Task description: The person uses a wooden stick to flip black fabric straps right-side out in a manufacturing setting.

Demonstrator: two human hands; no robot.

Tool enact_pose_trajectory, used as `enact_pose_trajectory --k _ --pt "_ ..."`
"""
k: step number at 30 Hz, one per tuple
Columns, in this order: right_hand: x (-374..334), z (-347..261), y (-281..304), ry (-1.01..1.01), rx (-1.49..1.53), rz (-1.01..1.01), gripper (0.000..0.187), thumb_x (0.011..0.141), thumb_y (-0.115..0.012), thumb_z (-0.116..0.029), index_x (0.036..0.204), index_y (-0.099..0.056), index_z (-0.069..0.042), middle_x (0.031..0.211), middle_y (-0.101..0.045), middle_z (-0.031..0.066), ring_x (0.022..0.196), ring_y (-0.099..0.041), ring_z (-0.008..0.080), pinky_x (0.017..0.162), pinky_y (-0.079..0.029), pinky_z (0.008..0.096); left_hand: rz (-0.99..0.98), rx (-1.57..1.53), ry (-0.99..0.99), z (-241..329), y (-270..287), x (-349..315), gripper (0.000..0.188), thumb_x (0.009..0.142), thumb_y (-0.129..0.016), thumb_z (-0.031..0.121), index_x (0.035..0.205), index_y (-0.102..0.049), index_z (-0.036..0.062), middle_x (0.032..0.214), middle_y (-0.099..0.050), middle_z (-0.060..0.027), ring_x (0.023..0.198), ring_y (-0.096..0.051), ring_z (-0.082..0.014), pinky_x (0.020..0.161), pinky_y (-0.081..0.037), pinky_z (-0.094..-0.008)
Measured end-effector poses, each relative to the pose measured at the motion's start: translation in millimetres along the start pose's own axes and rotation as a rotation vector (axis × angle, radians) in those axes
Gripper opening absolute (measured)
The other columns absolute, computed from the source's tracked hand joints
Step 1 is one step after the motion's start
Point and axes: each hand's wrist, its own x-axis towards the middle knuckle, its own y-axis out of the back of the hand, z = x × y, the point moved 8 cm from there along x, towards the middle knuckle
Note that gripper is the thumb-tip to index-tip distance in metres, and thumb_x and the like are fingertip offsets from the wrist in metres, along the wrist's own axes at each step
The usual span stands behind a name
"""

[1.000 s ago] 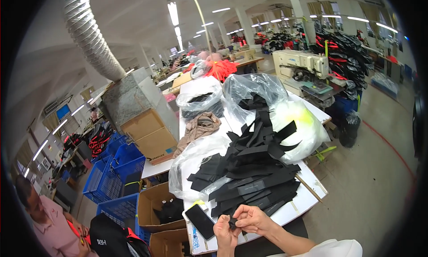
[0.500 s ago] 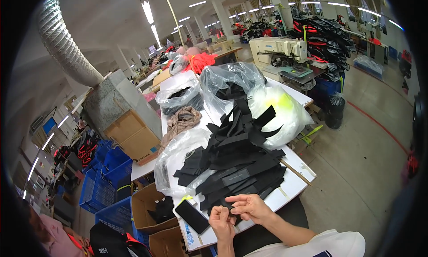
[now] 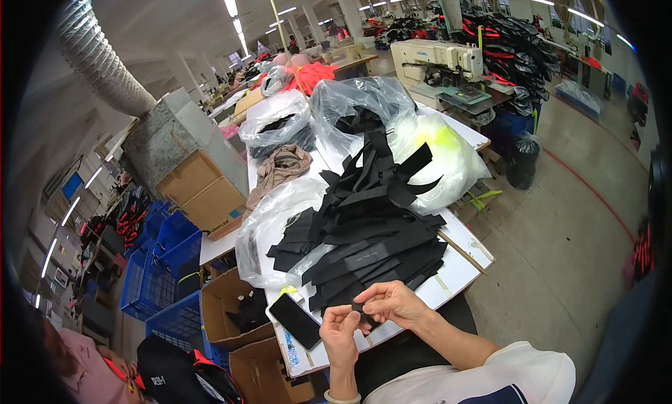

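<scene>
fingers point(image 3: 361, 313) of both hands pinch a small black fabric piece point(image 3: 364, 313); long axis unclear | phone point(image 3: 295, 320) beside left hand point(image 3: 341, 334)

A garment workshop: sewing machine point(image 3: 437, 57), cut black fabric strips point(image 3: 364, 229), bagged cloth point(image 3: 280, 124).

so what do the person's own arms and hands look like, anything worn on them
Both hands are bare, with no gloves or rings that can be made out. The left hand has a thin pale band at the wrist, near the lower edge of the picture. The right hand leads to a bare forearm, and a white short sleeve with a dark stripe begins near the elbow.
</scene>
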Motion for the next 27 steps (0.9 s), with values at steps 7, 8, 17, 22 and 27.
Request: enact_pose_trajectory --k 7,8,17,22,27 --pt "3.7 7.8 6.0 0.025 0.014 0.133 0.017 0.078 -0.067 0.002 0.094 -0.063 0.004 0.072 -0.062 0.0054 0.055 -0.055 0.0067 0.046 -0.041 0.0164 0.048 0.647 -0.267 7.8 0.3 -0.8 0.011 0.090 -0.052 0.003 0.090 -0.060 -0.0052 0.065 -0.061 -0.0076 0.053 -0.060 -0.0125 0.049 -0.048 -0.0223" --pt "3.4 7.3 9.9 0.039 -0.023 0.192 0.017 0.078 -0.067 0.002 0.094 -0.063 0.004 0.073 -0.062 0.0053 0.055 -0.054 0.0062 0.045 -0.041 0.0164 0.057 0.841 -0.399 8.7 -2.4 -1.7 0.008 0.088 -0.054 0.002 0.087 -0.060 -0.0036 0.063 -0.061 -0.0088 0.051 -0.060 -0.0164 0.047 -0.047 -0.0257" --pt "-2.7 -25.5 -21.2 0.413 -0.796 0.271 0.018 0.074 -0.066 0.000 0.092 -0.062 0.002 0.063 -0.049 -0.0031 0.056 -0.045 0.0013 0.050 -0.036 0.0187 -0.103 1.228 -0.521 35.1 -13.1 11.7 0.012 0.082 -0.059 0.009 0.074 -0.054 0.0025 0.064 -0.058 -0.0139 0.054 -0.059 -0.0320 0.045 -0.044 -0.0388" --pt "-0.5 -31.5 -0.3 0.521 -1.084 0.381 0.018 0.066 -0.063 -0.001 0.084 -0.061 0.004 0.062 -0.056 0.0053 0.055 -0.054 0.0084 0.053 -0.044 0.0221 -0.057 1.321 -0.511 29.0 -28.9 3.2 0.018 0.078 -0.061 0.011 0.066 -0.051 0.0028 0.058 -0.055 -0.0137 0.050 -0.056 -0.0320 0.045 -0.043 -0.0384" --pt "-4.3 -17.6 6.7 0.337 -1.164 0.401 0.015 0.068 -0.063 -0.008 0.076 -0.059 0.004 0.061 -0.061 0.0151 0.058 -0.064 0.0249 0.055 -0.050 0.0327 -0.148 1.429 -0.466 18.8 -26.8 13.6 0.014 0.076 -0.061 0.011 0.069 -0.053 0.0033 0.061 -0.057 -0.0139 0.053 -0.059 -0.0320 0.047 -0.046 -0.0402"
